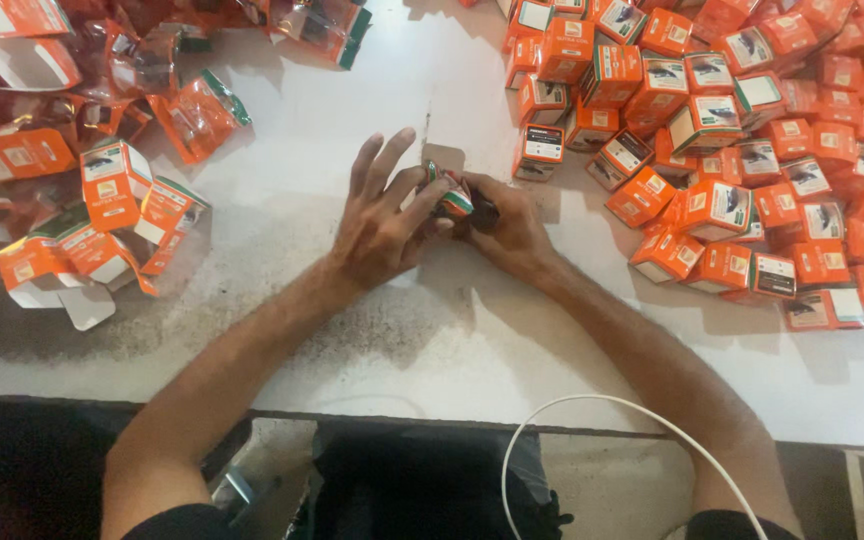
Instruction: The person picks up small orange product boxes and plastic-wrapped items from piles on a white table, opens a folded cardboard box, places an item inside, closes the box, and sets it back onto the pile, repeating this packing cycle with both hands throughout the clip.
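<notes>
white worktable (352, 330): near edge runs across the bottom of view, from 8 o'clock to 4 o'clock. bare, scuffed surface lies open from the centre down to that edge and up a channel toward 12 o'clock; this is the only free room.

heap of closed orange boxes (742, 130): fills the 1 to 3 o'clock quarter, boxes touching and stacked loosely, some on their sides. its nearest boxes sit just beside the right hand and shut off movement to the right.

pile of flat unfolded cartons (62, 130): occupies 9 to 11 o'clock, mixed with shiny clear wrappers. several cartons are half formed with flaps hanging open; contents, if any, cannot be told. this pile stands well apart from the left hand.

white cable (592, 420): loops below the table edge at 5 o'clock, crossing the right forearm.

left hand (384, 220): at centre, palm down, fingers spread wide and long, thumb and forefinger tips touching the small orange box.

right hand (507, 225): at centre, just right of the left, curled closed around the far side of the same box.

small orange box (452, 195): held between both hands at centre, just above the table, tilted, with a green and white end showing. whether it is sealed cannot be told.
</notes>
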Tool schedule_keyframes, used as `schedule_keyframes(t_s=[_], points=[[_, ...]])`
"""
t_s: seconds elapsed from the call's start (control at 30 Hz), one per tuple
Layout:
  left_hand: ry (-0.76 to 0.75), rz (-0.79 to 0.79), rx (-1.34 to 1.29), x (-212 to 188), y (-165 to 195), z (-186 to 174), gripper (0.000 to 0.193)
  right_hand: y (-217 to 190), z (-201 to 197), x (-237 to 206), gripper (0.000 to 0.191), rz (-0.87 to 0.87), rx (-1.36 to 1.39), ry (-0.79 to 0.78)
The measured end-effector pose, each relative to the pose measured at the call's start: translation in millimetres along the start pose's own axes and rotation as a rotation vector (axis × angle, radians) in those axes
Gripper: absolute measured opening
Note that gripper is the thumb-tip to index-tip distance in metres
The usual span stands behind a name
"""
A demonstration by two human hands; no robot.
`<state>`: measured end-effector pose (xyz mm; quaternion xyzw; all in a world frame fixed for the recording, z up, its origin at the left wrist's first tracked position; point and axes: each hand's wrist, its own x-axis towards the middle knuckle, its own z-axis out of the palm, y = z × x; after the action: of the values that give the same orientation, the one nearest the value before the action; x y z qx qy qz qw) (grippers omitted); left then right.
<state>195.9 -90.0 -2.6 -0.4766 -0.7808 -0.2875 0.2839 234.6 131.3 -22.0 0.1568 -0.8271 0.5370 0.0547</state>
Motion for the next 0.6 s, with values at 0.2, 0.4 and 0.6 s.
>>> schedule_keyframes(t_s=[0.2,0.4,0.6], points=[[-0.011,-0.309,-0.041,8,10,15,0.02,-5,-1,1,0.064,-0.094,-0.227,0.043],[0.027,-0.482,-0.138,21,13,17,0.021,-3,3,-3,0.07,-0.125,-0.279,0.061],[0.028,-0.878,-0.708,16,5,23,0.034,5,8,-4,0.069,-0.171,-0.099,0.063]])
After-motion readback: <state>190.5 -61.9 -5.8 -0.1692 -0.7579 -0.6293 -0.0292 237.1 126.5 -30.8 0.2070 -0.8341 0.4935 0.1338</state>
